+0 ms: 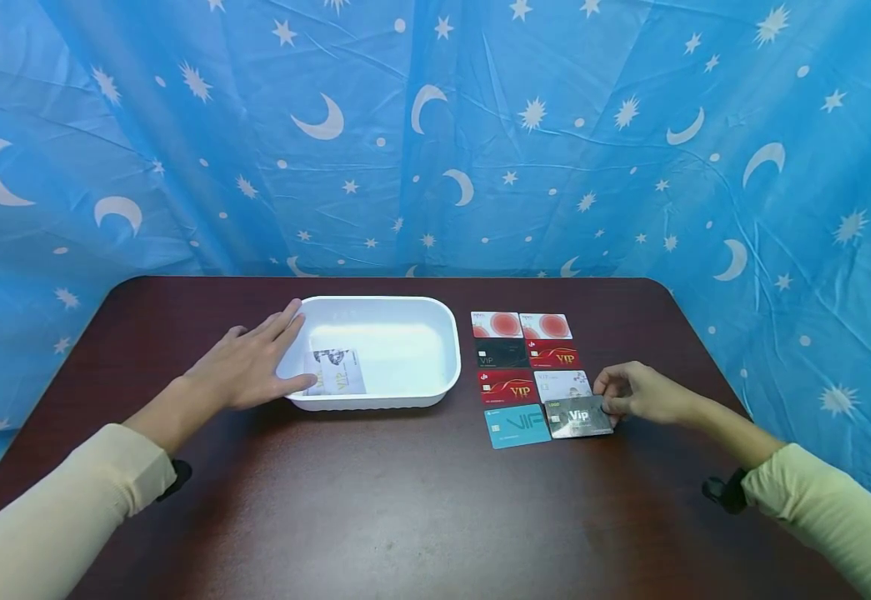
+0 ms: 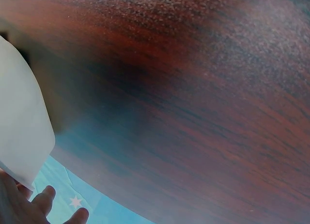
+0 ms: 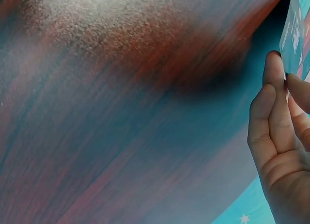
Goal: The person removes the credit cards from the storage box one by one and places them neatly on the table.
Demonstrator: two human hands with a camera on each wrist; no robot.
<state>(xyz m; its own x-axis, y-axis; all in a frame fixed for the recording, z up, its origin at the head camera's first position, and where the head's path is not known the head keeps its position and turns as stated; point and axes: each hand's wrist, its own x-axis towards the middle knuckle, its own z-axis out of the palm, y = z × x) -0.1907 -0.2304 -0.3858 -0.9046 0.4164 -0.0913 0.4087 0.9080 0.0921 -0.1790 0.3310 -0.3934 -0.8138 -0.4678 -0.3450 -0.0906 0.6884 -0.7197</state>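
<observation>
My right hand (image 1: 633, 393) pinches the right edge of a grey VIP card (image 1: 578, 419) between thumb and fingers, the card's printed face up. The right wrist view shows the thumb (image 3: 299, 90) on one side of a card and fingertips on the other. This card overlaps the lower edge of a white card (image 1: 561, 384). A teal VIP card (image 1: 518, 427) is on its left. My left hand (image 1: 247, 362) rests at the left rim of a white plastic tray (image 1: 446, 379), its fingers straight and spread. Inside the tray at left lies a whitish card (image 1: 341, 372) with gold lettering.
Behind the grey card, rows hold red VIP cards (image 1: 508, 387), a black card (image 1: 501, 353) and white cards with red circles (image 1: 497, 324). All lie on a dark wooden table (image 1: 405, 492). A blue curtain (image 1: 435, 167) with moons and stars hangs behind the table's far edge.
</observation>
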